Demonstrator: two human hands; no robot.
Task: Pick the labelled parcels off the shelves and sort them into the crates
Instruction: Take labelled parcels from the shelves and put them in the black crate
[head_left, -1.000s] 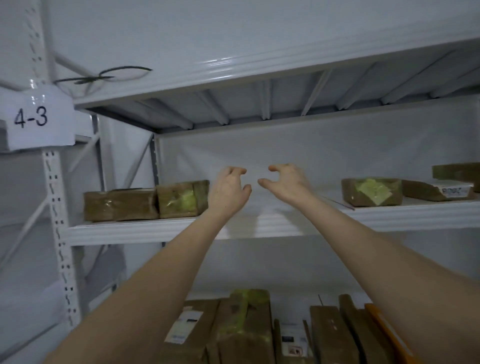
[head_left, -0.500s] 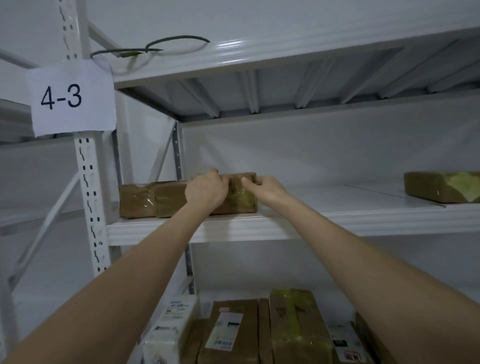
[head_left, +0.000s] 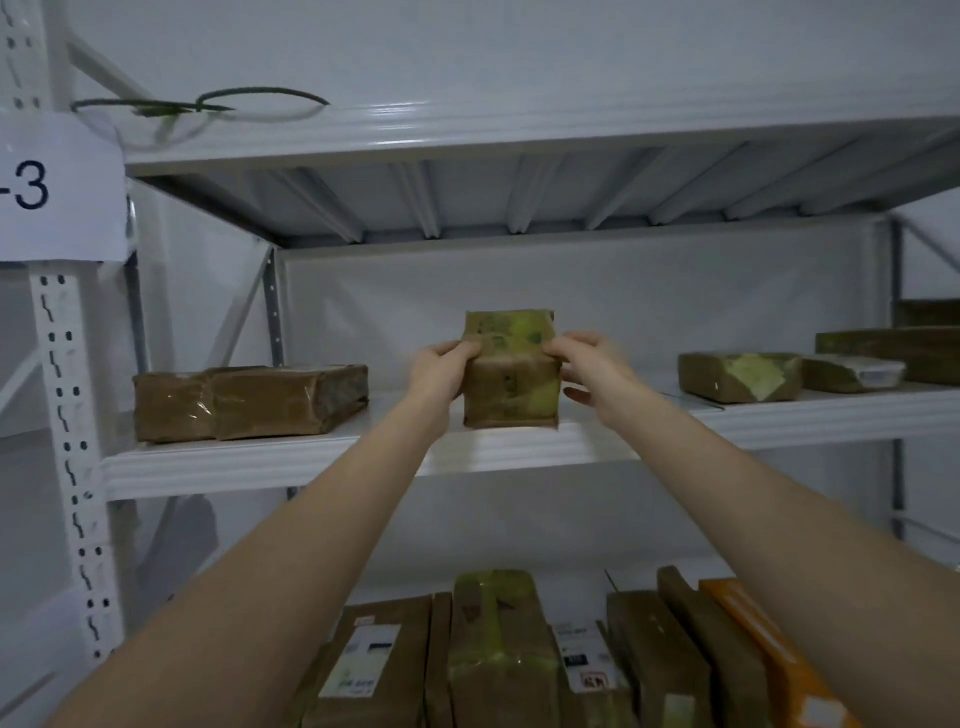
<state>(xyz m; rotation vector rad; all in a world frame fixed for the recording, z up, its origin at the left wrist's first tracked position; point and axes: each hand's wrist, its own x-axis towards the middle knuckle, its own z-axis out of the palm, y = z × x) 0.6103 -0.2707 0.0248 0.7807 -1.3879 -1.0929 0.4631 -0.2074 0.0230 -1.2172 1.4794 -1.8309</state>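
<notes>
Brown paper under greenish tape wraps the parcel (head_left: 511, 374) that both hands hold in the head view, stood on end at the front lip of the middle shelf (head_left: 363, 460); whether its lower edge rests on the lip or hangs just clear of it I cannot tell. The left hand (head_left: 441, 366) has its fingers (head_left: 465, 351) curled round the parcel's left edge, and the right hand (head_left: 592, 364) pinches the right edge, its lower fingers loose below. The step looks like drawing the parcel off the shelf. To do it well, I would bring it straight toward the body, level, and turn it until a label shows, since none can be read from here. Two brown parcels (head_left: 249, 405) lie well apart to the left, a taped parcel (head_left: 737, 376) lies well apart to the right, and neither blocks the way. Upright parcels (head_left: 493, 649) crowd the shelf below, right under the arms, so a slip would land among them. A paper sign (head_left: 57, 187) hangs on the post (head_left: 67, 415). No crate is in sight.
</notes>
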